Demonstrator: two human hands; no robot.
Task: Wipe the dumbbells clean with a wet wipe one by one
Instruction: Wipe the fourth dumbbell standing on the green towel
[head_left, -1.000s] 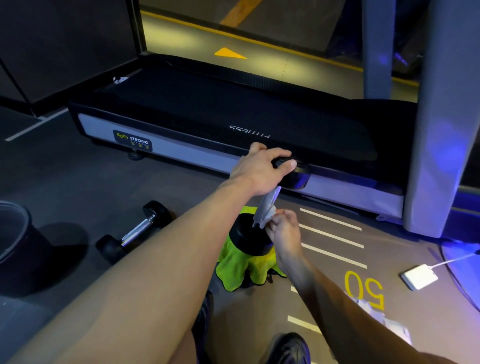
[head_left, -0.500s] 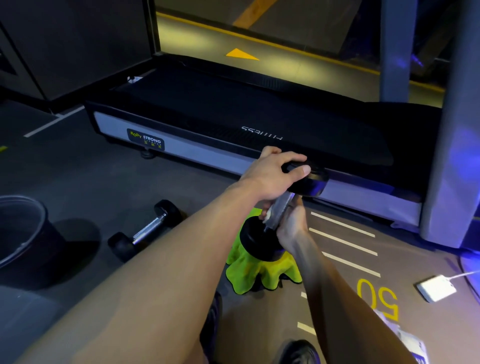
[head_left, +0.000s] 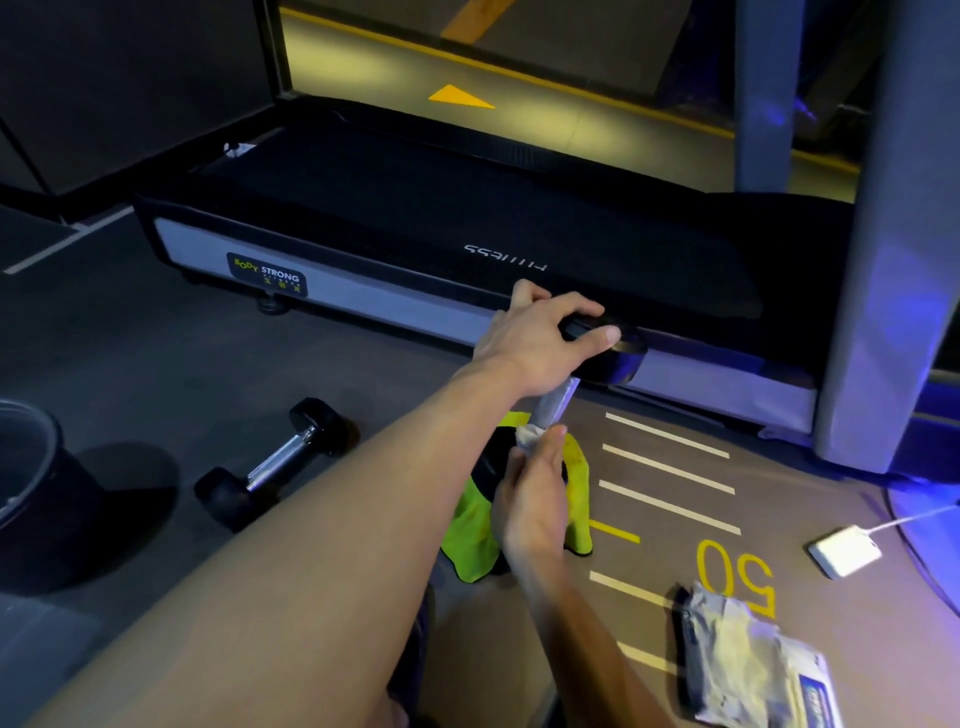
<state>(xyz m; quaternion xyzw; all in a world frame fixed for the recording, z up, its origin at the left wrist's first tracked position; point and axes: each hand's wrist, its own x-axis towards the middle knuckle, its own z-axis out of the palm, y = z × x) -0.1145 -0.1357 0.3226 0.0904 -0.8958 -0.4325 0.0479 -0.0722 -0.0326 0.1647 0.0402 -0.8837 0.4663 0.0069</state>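
Left hand (head_left: 540, 343) gripping upended dumbbell's (head_left: 558, 402) top head, right hand (head_left: 530, 499) pinching wet wipe (head_left: 530, 435) round its tilted handle

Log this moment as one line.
left hand grips upright dumbbell top | right hand wipes handle with wet wipe | second dumbbell on floor

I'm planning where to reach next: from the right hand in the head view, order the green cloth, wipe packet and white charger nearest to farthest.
From the right hand:
1. Green cloth, directly beneath it.
2. Wipe packet, lower right on the floor.
3. White charger, far right.
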